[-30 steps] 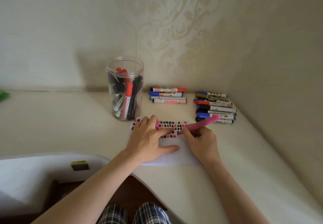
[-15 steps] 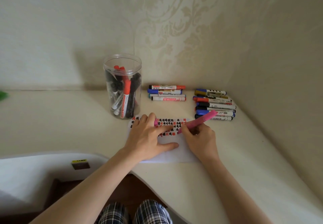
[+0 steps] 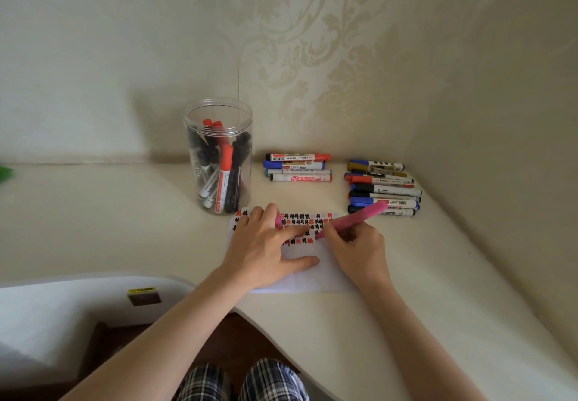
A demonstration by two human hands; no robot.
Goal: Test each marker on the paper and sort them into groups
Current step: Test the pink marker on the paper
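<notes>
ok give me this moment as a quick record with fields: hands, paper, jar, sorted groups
right hand: grips pink marker, tip on the paper
left hand: rests flat on the paper, pink cap between its fingers
paper: rows of black and red test marks along the top
jar: clear, upright, black and red markers inside
near group: four markers
far group: larger pile by the right wall

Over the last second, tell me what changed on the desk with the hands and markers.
Almost nothing. The right hand keeps gripping the pink marker, tip on the white paper sheet at nearly the same spot in the rows of test marks. The left hand still presses the sheet flat. The clear plastic jar and both sorted marker groups stayed put.
</notes>
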